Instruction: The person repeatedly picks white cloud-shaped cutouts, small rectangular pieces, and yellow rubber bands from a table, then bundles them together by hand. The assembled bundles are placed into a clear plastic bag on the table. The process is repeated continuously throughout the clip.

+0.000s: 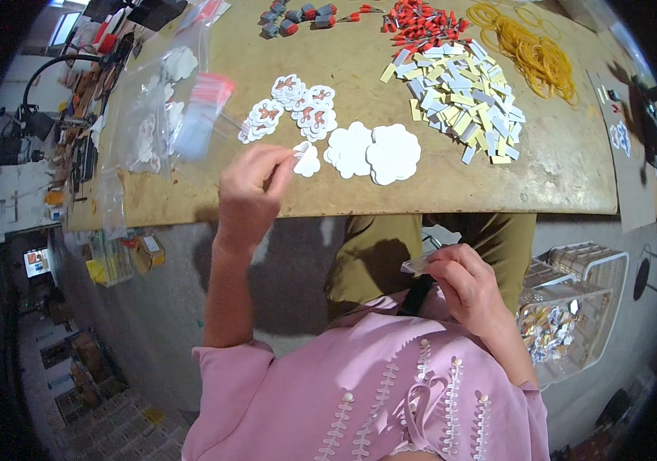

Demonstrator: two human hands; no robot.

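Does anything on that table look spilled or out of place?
Nothing clearly looks spilled or damaged. The yellow and grey strips lie in a jumbled heap, unlike the stacked white scalloped pieces to their left.

Worn tan-yellow tabletop, the surface [543, 192], spans the upper half of the frame, near edge bowed by the lens. Plain grey floor [152, 323] below it, dark shadow under the surface. Black lamp with a curved arm [36, 121] and a bright pane, likely a window [65, 28], at upper left. Small brown cardboard box [148, 253] left of centre. Small bright rectangle [36, 262] at far left, too small to identify. Brown boxes [86, 357] at lower left, dim. White plastic lattice crates [593, 257] on the floor, right side.
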